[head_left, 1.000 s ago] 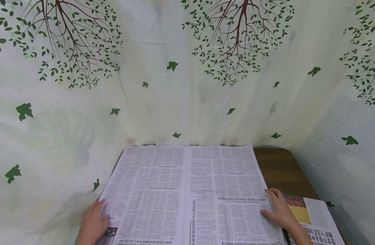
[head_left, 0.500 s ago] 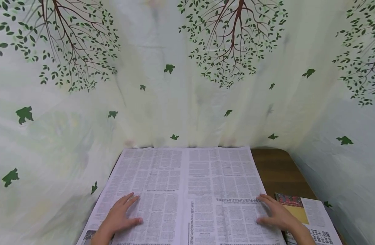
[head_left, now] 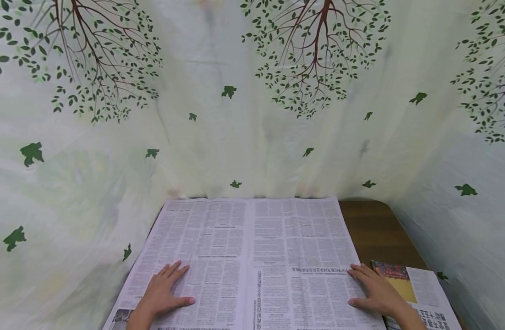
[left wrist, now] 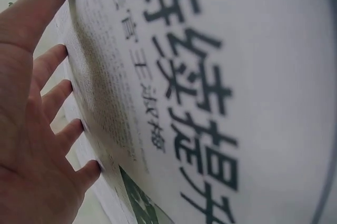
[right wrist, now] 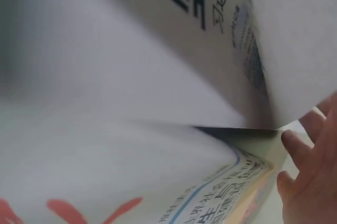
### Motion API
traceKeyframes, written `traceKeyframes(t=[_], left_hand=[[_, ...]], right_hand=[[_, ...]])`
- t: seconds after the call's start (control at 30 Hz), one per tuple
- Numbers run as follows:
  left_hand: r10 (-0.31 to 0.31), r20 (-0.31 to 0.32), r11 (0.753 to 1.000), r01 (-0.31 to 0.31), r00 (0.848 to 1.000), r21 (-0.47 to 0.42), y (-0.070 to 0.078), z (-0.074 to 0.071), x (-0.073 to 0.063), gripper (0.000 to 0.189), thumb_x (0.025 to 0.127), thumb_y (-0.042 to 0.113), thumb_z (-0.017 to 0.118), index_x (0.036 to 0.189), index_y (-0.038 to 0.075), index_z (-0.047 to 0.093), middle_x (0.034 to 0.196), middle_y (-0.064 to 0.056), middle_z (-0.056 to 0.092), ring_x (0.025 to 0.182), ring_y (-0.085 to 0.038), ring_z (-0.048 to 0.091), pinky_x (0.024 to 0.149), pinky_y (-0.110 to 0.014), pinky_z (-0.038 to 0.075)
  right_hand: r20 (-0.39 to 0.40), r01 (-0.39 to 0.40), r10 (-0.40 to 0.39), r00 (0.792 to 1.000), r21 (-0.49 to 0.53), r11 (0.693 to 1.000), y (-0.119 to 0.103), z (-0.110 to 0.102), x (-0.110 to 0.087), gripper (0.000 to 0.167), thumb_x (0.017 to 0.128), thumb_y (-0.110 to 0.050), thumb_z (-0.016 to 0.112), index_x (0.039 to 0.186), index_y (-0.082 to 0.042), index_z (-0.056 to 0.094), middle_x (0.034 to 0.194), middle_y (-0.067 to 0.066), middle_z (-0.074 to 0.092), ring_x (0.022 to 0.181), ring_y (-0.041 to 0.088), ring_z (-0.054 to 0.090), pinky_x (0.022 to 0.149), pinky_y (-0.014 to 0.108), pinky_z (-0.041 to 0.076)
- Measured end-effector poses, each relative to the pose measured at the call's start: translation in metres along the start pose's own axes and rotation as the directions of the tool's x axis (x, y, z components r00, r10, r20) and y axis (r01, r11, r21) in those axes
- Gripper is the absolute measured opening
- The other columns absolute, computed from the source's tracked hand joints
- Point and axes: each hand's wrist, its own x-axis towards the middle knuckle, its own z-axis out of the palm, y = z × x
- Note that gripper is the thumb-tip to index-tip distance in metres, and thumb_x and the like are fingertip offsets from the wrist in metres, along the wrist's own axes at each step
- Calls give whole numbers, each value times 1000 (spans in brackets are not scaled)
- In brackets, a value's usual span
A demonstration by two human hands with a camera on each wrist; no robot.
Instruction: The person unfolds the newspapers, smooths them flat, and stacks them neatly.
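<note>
A large newspaper sheet (head_left: pixel 219 238) lies spread open over the table, its centre fold running away from the person. On its left page rests my left hand (head_left: pixel 161 293), fingers spread and straight, thumb pointing toward the fold. In the left wrist view those fingertips (left wrist: pixel 79 129) touch the printed page. My right hand (head_left: pixel 376 291) lies at the sheet's right edge, fingers extended over the margin. The right wrist view shows the right hand's fingers (right wrist: pixel 295 148) beside the paper's edge, with a gap between the upper sheet and another newspaper below.
A second newspaper (head_left: pixel 425 288) with a red and yellow picture lies at the right, partly behind the right hand. The brown wooden table (head_left: pixel 372 224) shows at the back right. A curtain (head_left: pixel 252 137) printed with trees and leaves hangs behind and along both sides.
My left hand has moved right from the sheet's left edge onto the left page and spread its fingers. The right hand stays at the right edge, nearly still.
</note>
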Motion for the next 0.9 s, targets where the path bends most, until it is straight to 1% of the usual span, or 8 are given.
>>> traceKeyframes(t=[0.13,0.33,0.53,0.63,0.7,0.8,0.87,0.9], left_hand=[[-32,17,999,33,999,-19,-3,1,0,118,59,89,73,152,19,51,162,-20,40,148,-58,27,110,-82,19],[-54,33,998,56,998,-37,-3,1,-1,122,56,86,76,154,19,48,163,-20,37,149,-58,23,111,-82,15],[-51,43,998,53,998,-44,-1,3,-1,123,56,84,76,155,17,47,164,-20,36,150,-57,24,112,-82,15],[-39,40,999,41,998,-30,1,5,-1,123,56,85,75,155,17,47,163,-20,37,149,-57,26,111,-82,17],[-43,47,999,44,998,-24,2,5,-2,123,56,85,75,155,17,47,163,-20,37,149,-56,27,111,-82,17],[-48,56,999,49,997,-20,3,4,-3,123,57,85,75,155,17,46,163,-20,37,148,-57,26,111,-82,16],[-54,59,998,55,997,-26,4,3,-4,123,57,84,76,155,16,46,163,-20,36,149,-57,25,112,-82,15],[-56,58,998,57,997,-29,4,2,-4,123,57,84,76,155,16,46,163,-20,36,149,-56,25,112,-81,14]], right_hand=[[-20,7,-7,1000,22,1000,1,1,1,86,76,-65,80,143,-13,61,152,14,54,142,50,44,111,78,18],[-39,19,-16,999,61,998,4,5,2,84,78,-63,80,143,-14,60,153,15,53,142,52,42,110,79,17],[-87,3,1,996,46,999,4,9,-5,81,81,-58,79,141,-7,61,151,23,52,142,58,38,108,79,24],[-122,-43,48,991,42,998,4,12,-15,81,84,-53,79,142,-2,58,152,27,49,141,59,36,107,76,29],[-118,-91,96,988,46,995,5,13,-21,82,85,-48,80,144,1,53,153,29,45,141,59,35,107,74,33],[-63,-193,194,979,25,981,7,11,-27,86,86,-48,79,147,2,47,152,31,43,137,58,38,103,72,39],[-6,-265,266,964,15,964,9,7,-30,90,84,-51,80,147,4,46,149,33,43,133,59,41,101,71,42],[27,-307,307,951,11,952,9,5,-31,94,83,-53,81,147,6,46,147,35,44,131,59,43,100,70,43]])
